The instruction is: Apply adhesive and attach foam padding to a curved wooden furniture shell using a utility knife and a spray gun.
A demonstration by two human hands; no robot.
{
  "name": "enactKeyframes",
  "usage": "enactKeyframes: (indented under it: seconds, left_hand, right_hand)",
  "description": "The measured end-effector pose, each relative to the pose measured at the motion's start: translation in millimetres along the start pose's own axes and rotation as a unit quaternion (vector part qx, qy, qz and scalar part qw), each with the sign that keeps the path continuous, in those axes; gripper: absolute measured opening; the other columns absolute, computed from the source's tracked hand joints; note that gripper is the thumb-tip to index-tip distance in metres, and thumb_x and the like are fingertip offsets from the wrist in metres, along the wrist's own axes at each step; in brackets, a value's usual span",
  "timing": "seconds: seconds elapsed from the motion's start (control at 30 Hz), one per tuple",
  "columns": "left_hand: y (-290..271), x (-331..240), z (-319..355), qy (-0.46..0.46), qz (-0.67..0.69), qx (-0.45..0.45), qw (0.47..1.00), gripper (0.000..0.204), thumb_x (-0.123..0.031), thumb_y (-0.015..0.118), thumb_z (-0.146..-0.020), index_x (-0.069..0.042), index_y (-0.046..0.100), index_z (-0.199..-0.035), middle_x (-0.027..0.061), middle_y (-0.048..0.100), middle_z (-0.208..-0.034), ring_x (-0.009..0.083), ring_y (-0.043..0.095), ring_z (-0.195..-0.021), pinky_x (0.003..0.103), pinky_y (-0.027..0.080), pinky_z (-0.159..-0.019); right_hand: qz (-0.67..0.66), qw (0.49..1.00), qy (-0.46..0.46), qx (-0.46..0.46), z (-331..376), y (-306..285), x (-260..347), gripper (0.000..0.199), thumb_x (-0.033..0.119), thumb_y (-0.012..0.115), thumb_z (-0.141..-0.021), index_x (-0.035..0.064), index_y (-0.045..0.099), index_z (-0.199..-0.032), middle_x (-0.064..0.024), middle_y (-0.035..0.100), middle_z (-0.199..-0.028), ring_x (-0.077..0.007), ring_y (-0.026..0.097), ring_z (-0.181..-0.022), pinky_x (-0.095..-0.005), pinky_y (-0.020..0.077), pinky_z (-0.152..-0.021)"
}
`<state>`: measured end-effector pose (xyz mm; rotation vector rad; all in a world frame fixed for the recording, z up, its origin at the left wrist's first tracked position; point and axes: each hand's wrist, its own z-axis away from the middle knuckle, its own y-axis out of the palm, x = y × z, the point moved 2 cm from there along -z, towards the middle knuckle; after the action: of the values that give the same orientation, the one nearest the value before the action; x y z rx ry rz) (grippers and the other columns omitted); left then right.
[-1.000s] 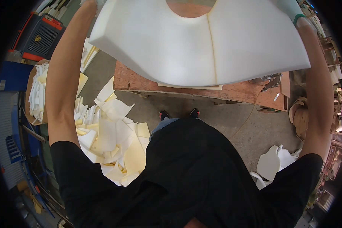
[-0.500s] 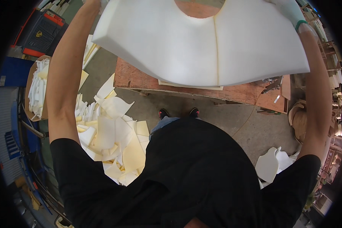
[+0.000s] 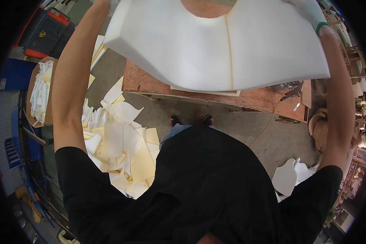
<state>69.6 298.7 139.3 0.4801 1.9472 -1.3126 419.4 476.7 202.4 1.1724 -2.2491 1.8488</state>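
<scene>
Foam fills the top of the view: a big, thick white foam sheet [image 3: 215, 44] with a curved notch cut into its far edge and a seam running down its middle. The person holds it up in front of them, both arms raised, above a reddish wooden workbench [image 3: 256, 97].

The right hand [image 3: 307, 10], in a white glove with a green cuff, is clamped on the sheet's upper right corner. The left hand [image 3: 103, 3] reaches the sheet's upper left corner at the very top edge of the picture; it is mostly cut off, so whether its fingers are closed on the foam cannot be told.

Below the sheet, a thinner pale panel [image 3: 207, 88] lies flat on the bench. On the concrete floor to the person's left sits a heap of cream and white foam scraps [image 3: 118, 142], and a cardboard box [image 3: 38, 93] of more scraps stands beyond it. A few white offcuts [image 3: 288, 175] lie on the floor to the right.
</scene>
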Motion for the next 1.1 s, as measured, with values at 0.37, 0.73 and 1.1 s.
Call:
enactKeyframes:
  seconds: [0.37, 0.73, 1.1]
  left_hand:
    - [-12, 27, -6, 0.027, -0.048, 0.004, 0.998, 0.038, -0.015, 0.066, -0.078, 0.002, 0.073, -0.111, 0.0139, 0.074, -0.104, 0.0235, 0.066, -0.094, 0.033, 0.05, -0.088]
    - [-2, 22, 4, -0.016, -0.048, -0.007, 0.999, 0.039, -0.019, 0.068, -0.076, 0.0, 0.075, -0.109, 0.0111, 0.074, -0.1, 0.0202, 0.065, -0.09, 0.031, 0.05, -0.082]
    - [-2, 33, 2, 0.007, -0.006, -0.032, 0.999, 0.038, -0.018, 0.073, -0.072, -0.001, 0.076, -0.106, 0.0099, 0.075, -0.095, 0.0187, 0.065, -0.084, 0.031, 0.051, -0.079]
  right_hand:
    - [0.008, 1.0, -0.027, -0.003, -5, -2, 2, 0.051, 0.016, 0.083, -0.076, -0.0096, 0.068, -0.118, -0.0155, 0.074, -0.103, -0.0229, 0.071, -0.091, -0.0319, 0.0542, -0.083]
    - [0.055, 0.998, -0.008, -0.04, 7, 9, -3, 0.042, 0.019, 0.078, -0.081, -0.0046, 0.072, -0.115, -0.0163, 0.074, -0.102, -0.0239, 0.07, -0.087, -0.0353, 0.0545, -0.082]
    - [-0.051, 0.984, -0.021, 0.169, -34, 28, -66, 0.046, 0.029, 0.068, -0.092, -0.0011, 0.065, -0.126, -0.0085, 0.07, -0.103, -0.0129, 0.066, -0.087, -0.0254, 0.0516, -0.077]
